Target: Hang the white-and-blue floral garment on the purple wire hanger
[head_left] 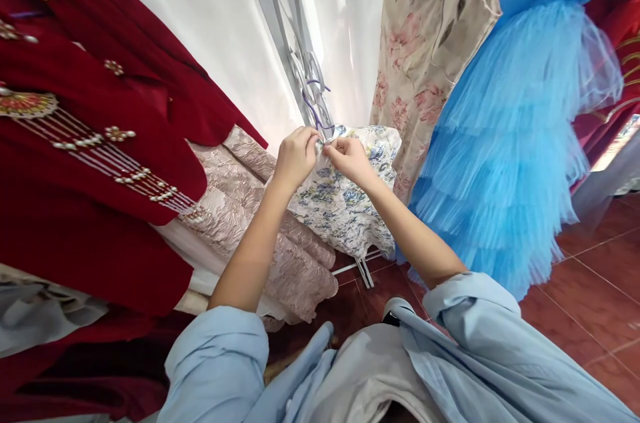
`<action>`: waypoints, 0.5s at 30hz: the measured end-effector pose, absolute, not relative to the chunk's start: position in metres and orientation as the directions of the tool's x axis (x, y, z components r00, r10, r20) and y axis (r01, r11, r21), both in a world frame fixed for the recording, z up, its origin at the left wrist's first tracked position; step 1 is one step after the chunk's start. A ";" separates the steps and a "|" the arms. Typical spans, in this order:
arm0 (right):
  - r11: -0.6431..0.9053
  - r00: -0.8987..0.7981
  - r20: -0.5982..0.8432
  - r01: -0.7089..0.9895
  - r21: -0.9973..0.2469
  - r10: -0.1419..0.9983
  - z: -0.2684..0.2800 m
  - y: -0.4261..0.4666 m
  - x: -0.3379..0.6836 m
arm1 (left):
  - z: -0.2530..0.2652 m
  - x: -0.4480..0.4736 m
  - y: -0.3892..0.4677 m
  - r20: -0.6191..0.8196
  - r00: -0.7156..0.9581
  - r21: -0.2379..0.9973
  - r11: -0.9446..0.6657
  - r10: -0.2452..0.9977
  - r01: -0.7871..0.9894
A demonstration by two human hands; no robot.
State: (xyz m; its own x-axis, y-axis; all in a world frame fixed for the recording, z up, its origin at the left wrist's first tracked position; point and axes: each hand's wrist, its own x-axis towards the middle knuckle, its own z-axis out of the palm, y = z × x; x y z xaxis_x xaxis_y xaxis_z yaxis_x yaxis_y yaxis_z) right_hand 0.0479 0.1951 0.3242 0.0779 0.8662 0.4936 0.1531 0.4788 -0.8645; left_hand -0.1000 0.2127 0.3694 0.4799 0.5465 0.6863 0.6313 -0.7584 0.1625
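A white blouse with blue and yellow flowers (345,203) hangs from a purple hanger (311,110) in front of me. My left hand (299,153) pinches the top of it at the neckline, fingers closed. Right beside it, my right hand (350,158) is closed on the same neckline, thumb against the fingertips. The two hands almost meet just below the hanger. What exact bit of cloth or fastening lies between the fingertips is too small to make out.
Pink brocade garments (280,256) and a dark red beaded outfit (100,116) hang to the left. A beige floral dress (415,63) and a blue tulle dress (500,143) hang to the right. A grey metal stand (283,10) rises behind, before white curtains (190,3). The floor (595,296) is red tile.
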 end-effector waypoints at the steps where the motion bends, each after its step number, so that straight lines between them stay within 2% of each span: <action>1: 0.466 0.097 0.489 0.193 -0.864 0.867 0.318 0.198 0.047 | 0.371 -0.101 0.213 0.690 0.472 0.181 -0.762 0.549 0.621; 5: 0.270 0.116 0.333 0.371 -0.888 0.936 0.265 0.194 0.037 | 0.393 -0.114 0.211 0.747 0.373 0.265 -0.761 0.551 0.593; 10: -0.040 0.135 0.041 0.551 -0.834 0.990 0.152 0.124 0.022 | 0.404 -0.183 0.219 0.816 0.216 0.337 -0.744 0.537 0.578; 11: -0.061 0.134 0.017 0.552 -0.832 0.991 0.131 0.108 0.019 | 0.396 -0.202 0.224 0.799 0.173 0.405 -0.728 0.576 0.552; 13: -0.068 0.116 -0.006 0.538 -0.840 0.993 0.096 0.085 0.016 | 0.372 -0.235 0.236 0.708 0.009 0.639 -0.646 0.706 0.418; 14: -0.051 0.086 -0.008 0.505 -0.862 0.996 0.084 0.078 0.015 | 0.357 -0.248 0.242 0.627 -0.098 0.762 -0.582 0.773 0.285; 15: -0.038 0.058 -0.012 0.463 -0.886 0.998 0.075 0.074 0.014 | 0.340 -0.257 0.245 0.559 -0.198 0.829 -0.539 0.805 0.148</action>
